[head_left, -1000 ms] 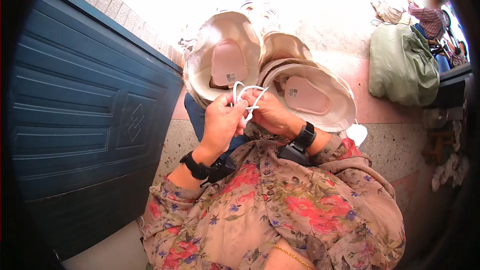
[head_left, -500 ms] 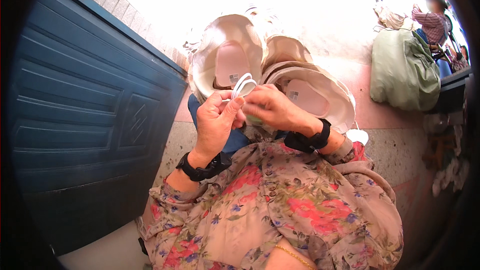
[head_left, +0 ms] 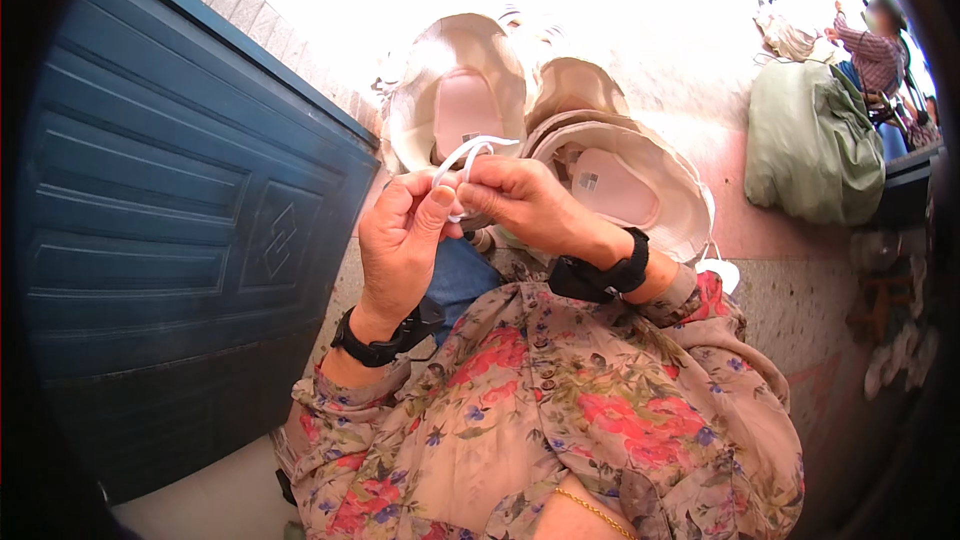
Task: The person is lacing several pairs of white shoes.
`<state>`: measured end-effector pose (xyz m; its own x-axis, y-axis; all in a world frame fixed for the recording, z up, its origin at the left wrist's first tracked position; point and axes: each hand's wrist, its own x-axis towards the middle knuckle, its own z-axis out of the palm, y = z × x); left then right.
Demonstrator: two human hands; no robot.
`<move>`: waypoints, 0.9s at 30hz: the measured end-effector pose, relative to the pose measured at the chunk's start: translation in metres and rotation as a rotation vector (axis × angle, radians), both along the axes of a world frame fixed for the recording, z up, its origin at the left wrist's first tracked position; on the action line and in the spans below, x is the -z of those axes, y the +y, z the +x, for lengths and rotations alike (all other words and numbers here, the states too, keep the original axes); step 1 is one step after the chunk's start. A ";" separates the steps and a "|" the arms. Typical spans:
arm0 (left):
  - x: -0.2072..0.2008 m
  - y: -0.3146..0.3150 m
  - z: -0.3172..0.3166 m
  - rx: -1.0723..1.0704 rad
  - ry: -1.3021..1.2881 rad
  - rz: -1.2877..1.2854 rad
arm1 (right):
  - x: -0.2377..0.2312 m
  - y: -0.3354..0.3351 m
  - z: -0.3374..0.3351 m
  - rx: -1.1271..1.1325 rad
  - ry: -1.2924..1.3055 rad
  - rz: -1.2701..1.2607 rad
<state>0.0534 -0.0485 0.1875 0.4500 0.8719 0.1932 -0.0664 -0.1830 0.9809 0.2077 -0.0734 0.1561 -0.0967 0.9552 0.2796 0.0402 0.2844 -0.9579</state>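
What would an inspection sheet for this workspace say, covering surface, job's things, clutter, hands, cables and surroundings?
Surface: floor, part speckled grey, part pinkish; work held above it.
Job's things: white cord, looped, one end free.
Clutter: pale cupped pieces with pink pads beyond the hands; green bundle farther right.
Hands: left hand and right hand both pinch the cord.
Cables: nothing seen.
Surroundings: blue panelling at left; another person upper right.

The floor [head_left: 735, 220] in front of me is pink in one band and speckled grey in another. Cream open-topped shells [head_left: 418, 100] stand clustered on it, some nested; to my right, well apart from them, sits a bulky green bag [head_left: 810, 145].
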 end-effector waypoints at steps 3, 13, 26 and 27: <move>-0.004 0.000 -0.001 0.000 -0.047 -0.099 | -0.007 -0.006 0.005 -0.080 0.195 -0.235; 0.001 0.003 0.004 0.050 0.051 -0.115 | -0.010 -0.015 0.009 -0.110 0.252 -0.255; 0.004 -0.001 -0.007 0.125 0.030 -0.207 | -0.012 -0.020 0.001 -0.186 0.208 -0.331; 0.003 -0.001 -0.009 0.158 0.049 -0.185 | -0.009 -0.020 0.003 -0.147 0.187 -0.359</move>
